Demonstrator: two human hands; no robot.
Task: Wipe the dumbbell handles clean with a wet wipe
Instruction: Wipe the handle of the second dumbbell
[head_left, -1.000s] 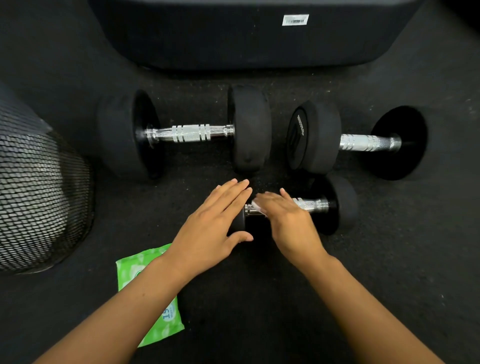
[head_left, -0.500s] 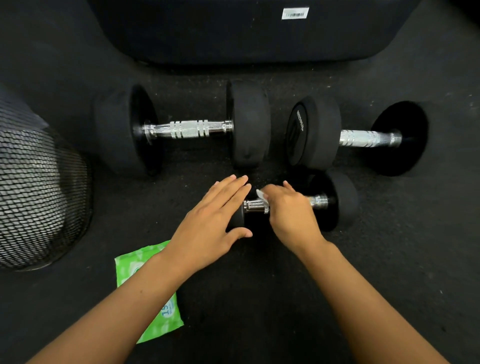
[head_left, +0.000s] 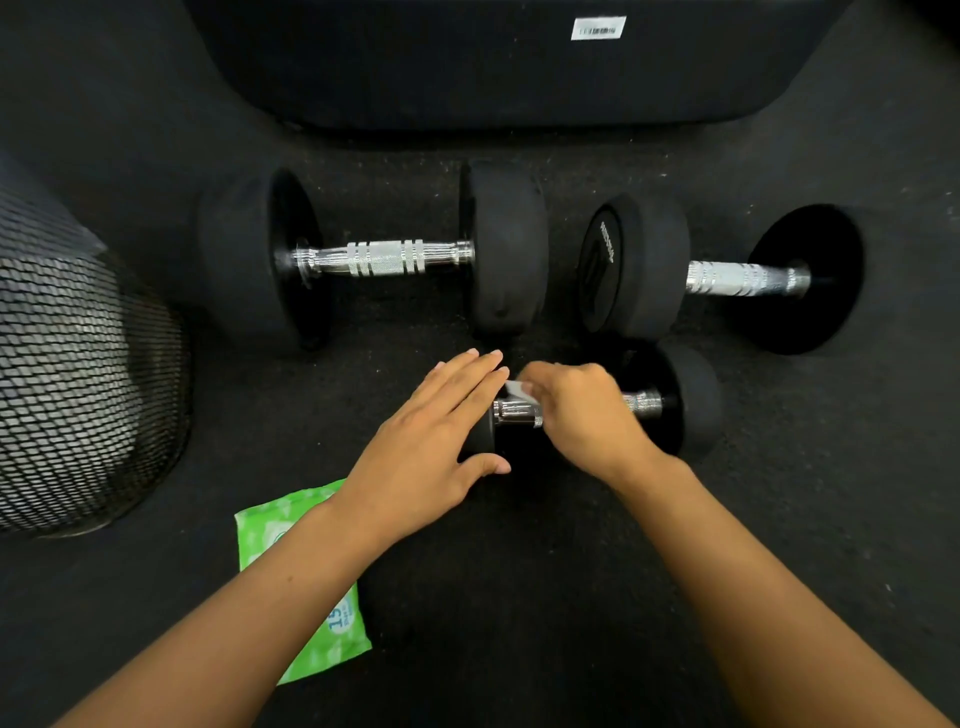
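Wiping small near black dumbbell's chrome handle (head_left: 517, 411): right hand (head_left: 584, 415) clamps white wet wipe (head_left: 517, 388) on it, left hand (head_left: 436, 447) flat, steadying left head; two far big dumbbells (head_left: 384, 258) (head_left: 743, 279) likely pending.

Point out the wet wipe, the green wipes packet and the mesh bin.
wet wipe (head_left: 515, 389), head view, exposed white corner.
green wipes packet (head_left: 332, 639), head view, lower printed front.
mesh bin (head_left: 78, 395), head view, side wall.

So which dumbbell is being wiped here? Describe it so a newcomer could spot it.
Below the two large dumbbells lying side by side lies the small dumbbell, nearest the camera. It is the smallest one, and both hands are on it.
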